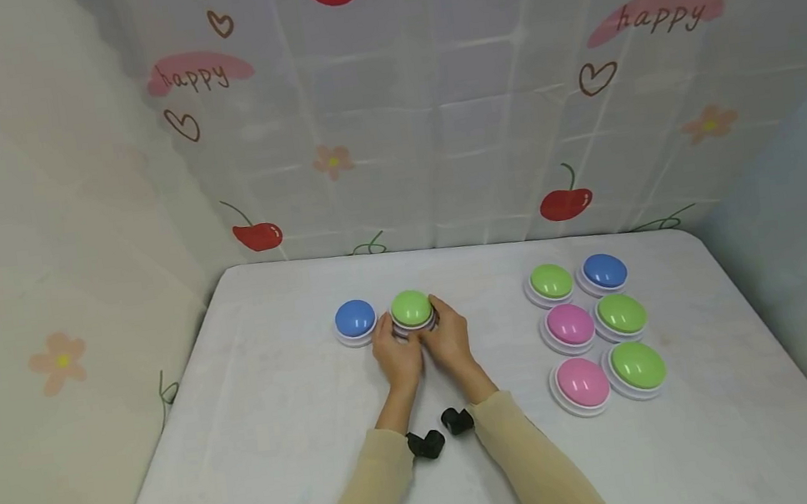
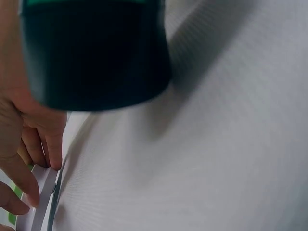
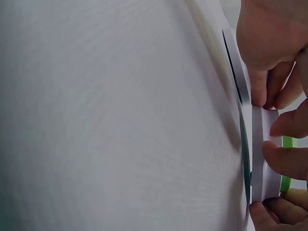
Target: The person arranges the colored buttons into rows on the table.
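– So, what lies nearest to the person?
– Two beige sleeves (image 1: 368, 492), stretched over a white table (image 1: 212, 477), with a small left black device (image 1: 426, 445) and right black device (image 1: 458, 421) at the wrists.
– And a little farther out?
– Over on the right, the closest pair of a cluster: a pink button (image 1: 582, 382) just beside a green button (image 1: 638, 365).
– Then the hands?
– Yes, the left hand (image 1: 397, 358) and right hand (image 1: 452, 340), near the middle of the table. Their bent fingers grasp one green-topped button (image 1: 410, 308) by its white base, one hand on either side.
– Is its base touching the cloth?
– I cannot tell, even from the wrist views.
– What is around it?
– A blue button (image 1: 354, 318) stands just to its left, near the left fingers. Well to the right comes the next row, a second pink button (image 1: 570, 324) and second green button (image 1: 621, 314), then a third green button (image 1: 551, 282) with a second blue button (image 1: 605, 271).
– And at the back?
– A pale sheet (image 1: 432, 114) printed with cherries (image 1: 258, 236), flowers (image 1: 334, 161), hearts (image 1: 182, 126) and the word "happy".
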Demonstrator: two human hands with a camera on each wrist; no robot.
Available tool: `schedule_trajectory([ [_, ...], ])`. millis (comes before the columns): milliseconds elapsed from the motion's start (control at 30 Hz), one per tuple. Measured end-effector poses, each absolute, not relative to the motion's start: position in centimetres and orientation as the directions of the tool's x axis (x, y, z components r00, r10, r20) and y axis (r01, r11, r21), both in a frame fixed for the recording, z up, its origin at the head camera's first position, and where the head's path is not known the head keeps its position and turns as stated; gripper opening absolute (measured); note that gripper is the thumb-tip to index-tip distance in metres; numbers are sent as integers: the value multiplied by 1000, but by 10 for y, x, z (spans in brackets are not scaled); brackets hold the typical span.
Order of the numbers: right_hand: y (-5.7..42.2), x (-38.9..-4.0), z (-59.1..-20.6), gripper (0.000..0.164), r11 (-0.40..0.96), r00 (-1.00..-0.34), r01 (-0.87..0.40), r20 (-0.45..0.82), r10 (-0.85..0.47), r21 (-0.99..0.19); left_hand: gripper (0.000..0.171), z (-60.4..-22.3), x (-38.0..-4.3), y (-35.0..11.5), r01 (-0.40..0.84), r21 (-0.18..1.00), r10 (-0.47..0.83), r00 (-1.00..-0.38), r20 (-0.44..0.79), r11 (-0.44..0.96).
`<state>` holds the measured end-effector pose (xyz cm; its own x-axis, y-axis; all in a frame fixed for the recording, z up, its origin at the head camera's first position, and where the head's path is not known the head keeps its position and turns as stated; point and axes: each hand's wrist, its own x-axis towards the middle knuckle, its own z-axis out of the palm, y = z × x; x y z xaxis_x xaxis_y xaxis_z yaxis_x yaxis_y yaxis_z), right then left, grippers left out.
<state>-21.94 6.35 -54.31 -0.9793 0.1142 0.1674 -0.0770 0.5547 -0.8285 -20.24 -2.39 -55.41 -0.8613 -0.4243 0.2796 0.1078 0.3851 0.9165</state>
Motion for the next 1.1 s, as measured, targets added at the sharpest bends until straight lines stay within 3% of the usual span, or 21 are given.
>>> schedule_trajectory([
  [433, 61, -217, -545, 67, 552, -981, -79, 162, 102, -830, 55, -556, -202, -26, 58, 927, -450, -862, 233, 370],
  [1100, 60, -220, -547, 68, 538, -980, -91, 171, 101, -838, 54, -560, -199, -24, 90, 906, -449, -846, 288, 413],
])
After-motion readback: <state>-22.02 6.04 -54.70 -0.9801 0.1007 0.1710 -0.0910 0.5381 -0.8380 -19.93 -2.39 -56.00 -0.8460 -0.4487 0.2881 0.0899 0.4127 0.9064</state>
